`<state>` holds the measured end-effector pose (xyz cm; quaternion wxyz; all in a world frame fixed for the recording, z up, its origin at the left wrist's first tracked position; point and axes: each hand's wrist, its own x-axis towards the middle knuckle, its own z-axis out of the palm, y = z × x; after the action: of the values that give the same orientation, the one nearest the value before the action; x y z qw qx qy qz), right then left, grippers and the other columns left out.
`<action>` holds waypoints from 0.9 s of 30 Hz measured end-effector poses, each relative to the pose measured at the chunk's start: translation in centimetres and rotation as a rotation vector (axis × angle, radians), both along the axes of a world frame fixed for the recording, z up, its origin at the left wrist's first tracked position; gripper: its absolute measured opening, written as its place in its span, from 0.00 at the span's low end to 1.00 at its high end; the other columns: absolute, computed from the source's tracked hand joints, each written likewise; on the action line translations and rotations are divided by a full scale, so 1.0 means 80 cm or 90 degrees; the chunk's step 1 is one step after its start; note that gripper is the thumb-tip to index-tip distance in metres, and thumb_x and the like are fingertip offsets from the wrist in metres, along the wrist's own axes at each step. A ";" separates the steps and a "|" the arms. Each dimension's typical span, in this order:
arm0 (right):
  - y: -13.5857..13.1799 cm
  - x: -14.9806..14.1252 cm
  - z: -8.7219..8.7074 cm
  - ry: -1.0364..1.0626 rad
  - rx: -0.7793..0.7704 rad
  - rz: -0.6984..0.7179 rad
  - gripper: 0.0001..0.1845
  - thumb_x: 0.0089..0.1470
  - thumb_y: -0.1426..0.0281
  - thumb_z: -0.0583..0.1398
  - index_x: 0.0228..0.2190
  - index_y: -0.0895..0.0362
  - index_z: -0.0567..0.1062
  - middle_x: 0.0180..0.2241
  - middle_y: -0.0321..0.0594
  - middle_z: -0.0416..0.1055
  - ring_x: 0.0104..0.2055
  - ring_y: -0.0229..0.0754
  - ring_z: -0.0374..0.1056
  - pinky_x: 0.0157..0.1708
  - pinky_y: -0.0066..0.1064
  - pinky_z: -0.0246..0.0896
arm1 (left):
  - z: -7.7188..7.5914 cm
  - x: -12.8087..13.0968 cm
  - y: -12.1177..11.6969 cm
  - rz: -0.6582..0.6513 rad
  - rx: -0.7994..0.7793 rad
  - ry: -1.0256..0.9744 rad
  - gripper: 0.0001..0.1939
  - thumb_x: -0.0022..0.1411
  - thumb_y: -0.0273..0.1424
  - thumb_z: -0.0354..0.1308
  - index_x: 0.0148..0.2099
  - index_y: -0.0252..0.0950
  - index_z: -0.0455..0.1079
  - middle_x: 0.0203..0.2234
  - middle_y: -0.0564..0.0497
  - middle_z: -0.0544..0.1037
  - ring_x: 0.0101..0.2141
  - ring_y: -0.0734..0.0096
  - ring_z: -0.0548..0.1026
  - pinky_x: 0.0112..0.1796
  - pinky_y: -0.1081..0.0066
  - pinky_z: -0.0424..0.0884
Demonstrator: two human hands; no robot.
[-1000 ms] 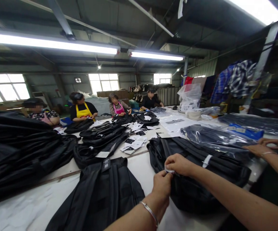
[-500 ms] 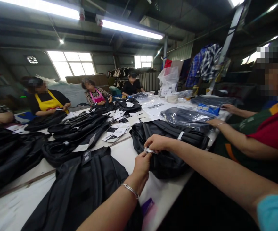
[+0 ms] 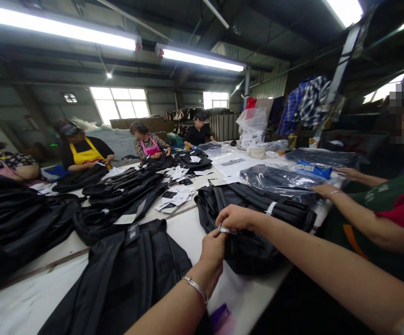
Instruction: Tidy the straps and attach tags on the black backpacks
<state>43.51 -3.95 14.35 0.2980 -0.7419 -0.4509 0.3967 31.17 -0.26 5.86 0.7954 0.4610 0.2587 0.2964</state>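
The left hand (image 3: 213,247) and the right hand (image 3: 236,218) meet at a small white strip (image 3: 224,229), each pinching it between thumb and fingers. The strip lies right at the fingertips, the left hand below it and nearer the wearer, the right hand above it and to its right. Much of the strip is hidden by the fingers, and whether it is fixed to anything cannot be told.

Directly behind and beneath the strip is the right bag (image 3: 249,258), black, lying on the white surface (image 3: 188,229). The right hand is over its near left part; whether it presses on the bag cannot be made out. A white band (image 3: 271,208) wraps the straps of this bag, beyond the right forearm.

The left bag (image 3: 118,274), also black, lies to the left of both hands, with a dark tag (image 3: 132,233) at its top; the left forearm crosses in front of its right edge. A silver bracelet (image 3: 197,288) circles the left wrist. Cards (image 3: 177,195) lie scattered beyond the left bag. A wrapped bag (image 3: 275,177) lies beyond the right bag, near a co-worker's hand (image 3: 324,190) at the right.
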 end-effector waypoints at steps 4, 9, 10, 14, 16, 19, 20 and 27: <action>-0.002 0.002 0.000 0.026 0.023 0.003 0.16 0.36 0.77 0.57 0.31 0.60 0.79 0.10 0.28 0.59 0.14 0.31 0.54 0.14 0.21 0.47 | 0.003 -0.001 0.001 -0.006 -0.032 -0.015 0.23 0.41 0.39 0.72 0.39 0.30 0.80 0.29 0.43 0.81 0.33 0.63 0.76 0.34 0.70 0.68; 0.001 -0.003 -0.001 -0.094 0.023 0.005 0.14 0.37 0.78 0.59 0.29 0.61 0.80 0.15 0.31 0.66 0.18 0.31 0.58 0.17 0.21 0.51 | 0.003 0.000 -0.002 0.020 -0.005 0.012 0.21 0.41 0.38 0.72 0.36 0.29 0.80 0.28 0.44 0.80 0.31 0.65 0.75 0.33 0.70 0.67; 0.001 -0.003 -0.002 -0.123 0.027 0.017 0.14 0.38 0.78 0.59 0.30 0.61 0.81 0.17 0.32 0.68 0.19 0.32 0.60 0.18 0.21 0.53 | 0.002 0.001 -0.002 0.027 0.003 0.016 0.21 0.41 0.38 0.72 0.36 0.29 0.80 0.28 0.44 0.80 0.30 0.66 0.74 0.33 0.71 0.67; 0.001 -0.003 -0.004 -0.218 0.065 0.064 0.13 0.42 0.78 0.59 0.31 0.61 0.82 0.26 0.36 0.76 0.28 0.36 0.68 0.26 0.22 0.58 | -0.004 0.002 -0.003 0.037 0.028 0.034 0.18 0.44 0.38 0.70 0.36 0.29 0.80 0.26 0.46 0.79 0.29 0.69 0.73 0.32 0.72 0.66; 0.000 -0.002 -0.004 -0.261 0.084 0.084 0.13 0.43 0.78 0.59 0.31 0.60 0.82 0.29 0.38 0.77 0.32 0.38 0.70 0.31 0.23 0.59 | -0.006 0.003 -0.004 0.039 0.032 0.042 0.17 0.45 0.36 0.69 0.35 0.29 0.79 0.25 0.47 0.79 0.27 0.69 0.72 0.30 0.72 0.65; -0.004 -0.003 0.000 -0.327 0.102 0.114 0.10 0.43 0.78 0.60 0.29 0.60 0.81 0.29 0.40 0.77 0.34 0.40 0.70 0.33 0.26 0.58 | -0.004 0.002 -0.005 0.042 0.034 0.037 0.16 0.45 0.36 0.69 0.35 0.29 0.79 0.25 0.46 0.79 0.27 0.68 0.73 0.31 0.71 0.67; -0.006 -0.005 0.001 -0.355 0.103 0.125 0.09 0.43 0.78 0.60 0.28 0.60 0.81 0.29 0.40 0.77 0.33 0.41 0.70 0.32 0.26 0.57 | -0.003 0.001 -0.006 0.037 0.030 0.031 0.16 0.45 0.36 0.68 0.35 0.29 0.79 0.26 0.46 0.79 0.28 0.67 0.74 0.32 0.70 0.67; -0.004 -0.023 -0.008 -0.537 0.098 0.114 0.06 0.48 0.76 0.58 0.28 0.59 0.77 0.29 0.44 0.77 0.32 0.43 0.71 0.29 0.28 0.52 | -0.014 0.012 -0.008 0.037 0.033 0.011 0.17 0.47 0.40 0.67 0.32 0.29 0.79 0.27 0.43 0.80 0.29 0.62 0.74 0.31 0.68 0.68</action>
<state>41.66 -4.28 13.68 0.1069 -0.7728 -0.6237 0.0487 32.10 -0.92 4.70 0.7720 0.4762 0.2710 0.3222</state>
